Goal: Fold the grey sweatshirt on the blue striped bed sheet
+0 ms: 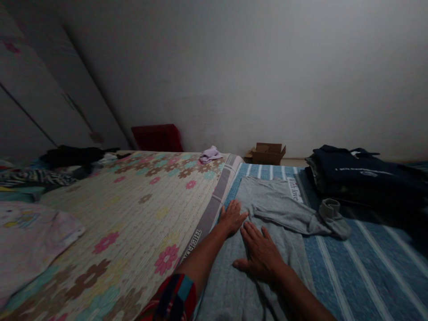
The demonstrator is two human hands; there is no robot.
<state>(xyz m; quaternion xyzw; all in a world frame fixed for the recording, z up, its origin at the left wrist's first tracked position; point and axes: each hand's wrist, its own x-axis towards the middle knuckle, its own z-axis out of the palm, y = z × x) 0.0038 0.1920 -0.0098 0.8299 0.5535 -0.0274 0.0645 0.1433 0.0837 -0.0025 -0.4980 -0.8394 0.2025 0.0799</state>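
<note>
Floral matting (133, 214) covers the bed's left side. Just past the matting's right edge, a grey sweatshirt (270, 196) lies spread on the blue striped sheet (361, 267). The left hand (232, 217) rests flat on it, fingers loosely together. The right hand (261, 254) lies just beside, fingers slightly apart, gripping nothing. Folded dark clothes (361, 176) are stacked by the right edge.

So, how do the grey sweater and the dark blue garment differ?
The grey sweater is spread flat; the dark blue garment is folded. The left hand and right hand press the sweater; the garment is untouched. Both lie on the striped sheet.
</note>
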